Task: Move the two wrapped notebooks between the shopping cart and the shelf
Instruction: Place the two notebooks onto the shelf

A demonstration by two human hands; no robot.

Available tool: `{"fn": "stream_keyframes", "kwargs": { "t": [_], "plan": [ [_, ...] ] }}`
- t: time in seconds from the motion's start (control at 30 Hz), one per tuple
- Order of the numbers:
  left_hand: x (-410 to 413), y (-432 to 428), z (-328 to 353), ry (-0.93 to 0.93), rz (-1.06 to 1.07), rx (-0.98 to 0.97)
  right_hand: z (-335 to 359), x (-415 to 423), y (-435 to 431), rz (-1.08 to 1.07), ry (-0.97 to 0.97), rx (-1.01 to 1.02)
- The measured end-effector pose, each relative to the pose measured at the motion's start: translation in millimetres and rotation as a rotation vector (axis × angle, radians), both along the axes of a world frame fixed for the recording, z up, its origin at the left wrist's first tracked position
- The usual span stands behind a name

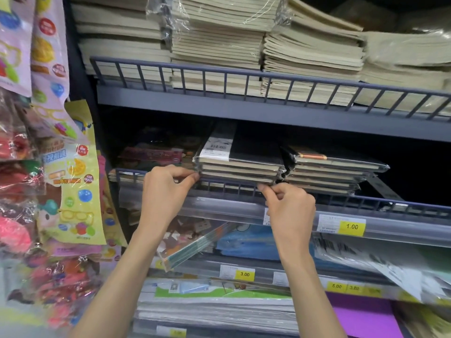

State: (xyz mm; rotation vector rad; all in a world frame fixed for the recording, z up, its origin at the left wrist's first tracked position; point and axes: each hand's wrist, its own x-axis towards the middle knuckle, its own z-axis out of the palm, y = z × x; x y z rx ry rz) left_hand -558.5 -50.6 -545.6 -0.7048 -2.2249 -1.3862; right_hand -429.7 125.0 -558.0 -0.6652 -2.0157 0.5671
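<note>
A stack of black notebooks in clear wrap (240,164) lies on the middle shelf behind a low wire rail (219,185); the top one carries a white barcode label. My left hand (166,191) pinches the stack's front left corner. At the front right corner my right hand (290,208) pinches the lower notebooks. A second wrapped black stack (334,172) lies touching on the right. No shopping cart is in view.
The upper shelf (244,108) holds tall piles of beige notebooks. Below are shelves with colourful books and yellow price tags (351,226). Hanging toy packets (61,167) crowd the left side.
</note>
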Motion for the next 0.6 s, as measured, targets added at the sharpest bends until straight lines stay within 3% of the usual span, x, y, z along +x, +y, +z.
{"fn": "stream_keyframes", "kwargs": {
  "t": [0.37, 0.6],
  "plan": [
    [5.6, -7.7, -3.0, 0.033, -0.034, 0.028, -2.5, 9.8, -2.6, 0.046, 0.087, -0.072],
    [4.8, 1.4, -5.0, 0.018, -0.021, 0.057, 2.7, 6.0, 0.8, -0.026, 0.057, 0.006]
  ]
}}
